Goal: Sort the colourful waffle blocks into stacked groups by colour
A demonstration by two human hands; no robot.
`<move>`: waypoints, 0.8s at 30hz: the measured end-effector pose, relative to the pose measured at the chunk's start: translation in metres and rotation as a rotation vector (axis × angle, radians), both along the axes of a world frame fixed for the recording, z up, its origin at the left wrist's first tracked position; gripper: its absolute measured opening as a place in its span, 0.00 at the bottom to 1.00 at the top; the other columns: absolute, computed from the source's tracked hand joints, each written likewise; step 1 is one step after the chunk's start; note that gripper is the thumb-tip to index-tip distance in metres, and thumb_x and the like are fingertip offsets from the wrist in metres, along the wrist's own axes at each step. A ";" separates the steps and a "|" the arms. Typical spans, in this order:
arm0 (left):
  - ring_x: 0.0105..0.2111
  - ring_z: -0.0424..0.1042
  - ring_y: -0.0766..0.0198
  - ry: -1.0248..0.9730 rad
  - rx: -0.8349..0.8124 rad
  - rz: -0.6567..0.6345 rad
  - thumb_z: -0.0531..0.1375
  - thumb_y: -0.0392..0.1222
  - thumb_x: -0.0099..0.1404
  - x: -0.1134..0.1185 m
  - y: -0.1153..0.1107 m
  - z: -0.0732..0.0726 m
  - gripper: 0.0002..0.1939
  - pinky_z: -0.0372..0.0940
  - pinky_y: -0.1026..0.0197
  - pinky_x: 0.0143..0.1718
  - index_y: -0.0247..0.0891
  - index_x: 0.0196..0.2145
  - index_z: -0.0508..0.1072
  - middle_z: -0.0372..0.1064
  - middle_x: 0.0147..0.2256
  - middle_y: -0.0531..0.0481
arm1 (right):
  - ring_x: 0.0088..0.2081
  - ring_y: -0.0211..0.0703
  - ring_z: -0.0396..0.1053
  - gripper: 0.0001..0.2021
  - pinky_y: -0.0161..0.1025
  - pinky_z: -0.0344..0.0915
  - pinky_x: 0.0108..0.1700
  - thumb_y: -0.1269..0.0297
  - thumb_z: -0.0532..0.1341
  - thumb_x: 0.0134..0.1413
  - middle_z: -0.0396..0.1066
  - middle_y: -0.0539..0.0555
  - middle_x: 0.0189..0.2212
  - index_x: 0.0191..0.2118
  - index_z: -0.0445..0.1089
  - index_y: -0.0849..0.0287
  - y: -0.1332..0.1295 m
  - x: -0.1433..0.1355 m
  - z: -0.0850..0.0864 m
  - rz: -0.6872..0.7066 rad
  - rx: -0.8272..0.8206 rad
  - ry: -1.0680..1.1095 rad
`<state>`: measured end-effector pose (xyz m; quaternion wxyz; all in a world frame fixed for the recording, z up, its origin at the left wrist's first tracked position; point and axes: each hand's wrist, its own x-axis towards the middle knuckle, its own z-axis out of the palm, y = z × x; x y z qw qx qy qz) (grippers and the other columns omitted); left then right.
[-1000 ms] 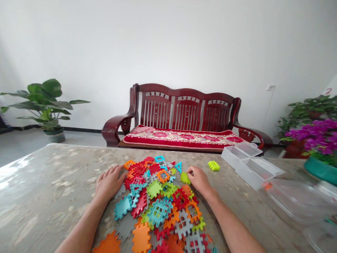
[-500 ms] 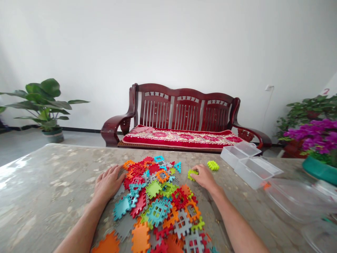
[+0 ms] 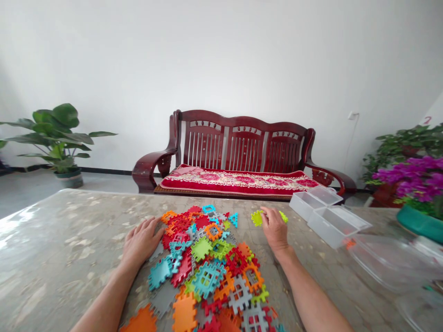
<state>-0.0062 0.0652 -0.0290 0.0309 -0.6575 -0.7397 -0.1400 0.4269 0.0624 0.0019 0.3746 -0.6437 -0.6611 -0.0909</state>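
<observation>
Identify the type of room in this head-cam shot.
Probably a home living room: a carved wooden bench with a patterned red cover, a large potted plant on the floor, plus purple flowers.

Right hand (image 3: 275, 227) holds a lime-green piece (image 3: 256, 218).

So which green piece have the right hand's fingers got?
The notched lime-green piece left of the right hand, at its fingertips. Another lime-green piece peeks out behind that hand; other green pieces lie in the colourful pile.
</observation>
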 end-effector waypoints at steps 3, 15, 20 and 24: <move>0.64 0.58 0.55 0.007 -0.008 0.007 0.44 0.53 0.68 0.000 0.000 0.001 0.29 0.49 0.51 0.64 0.41 0.60 0.66 0.62 0.63 0.44 | 0.44 0.47 0.70 0.14 0.40 0.61 0.50 0.63 0.52 0.63 0.76 0.58 0.38 0.41 0.76 0.56 -0.007 0.002 0.000 0.080 -0.010 -0.079; 0.64 0.57 0.54 0.002 -0.019 0.009 0.45 0.52 0.68 0.002 -0.001 0.004 0.29 0.49 0.50 0.64 0.39 0.61 0.66 0.62 0.63 0.43 | 0.50 0.50 0.68 0.20 0.42 0.62 0.53 0.53 0.59 0.57 0.72 0.59 0.48 0.51 0.72 0.58 0.000 0.001 -0.015 -0.008 -0.170 0.022; 0.64 0.58 0.53 -0.006 0.003 0.008 0.47 0.51 0.67 0.001 -0.001 0.003 0.28 0.50 0.50 0.63 0.40 0.60 0.67 0.63 0.62 0.43 | 0.52 0.54 0.66 0.19 0.45 0.59 0.55 0.52 0.64 0.51 0.73 0.57 0.50 0.47 0.74 0.55 -0.001 -0.018 -0.014 0.023 -0.341 -0.116; 0.63 0.59 0.54 -0.012 0.007 0.005 0.47 0.51 0.67 0.001 -0.001 0.003 0.28 0.51 0.51 0.63 0.41 0.60 0.67 0.64 0.62 0.43 | 0.46 0.50 0.70 0.19 0.40 0.63 0.44 0.57 0.65 0.50 0.75 0.54 0.44 0.48 0.70 0.54 -0.001 -0.028 -0.012 -0.020 -0.375 -0.006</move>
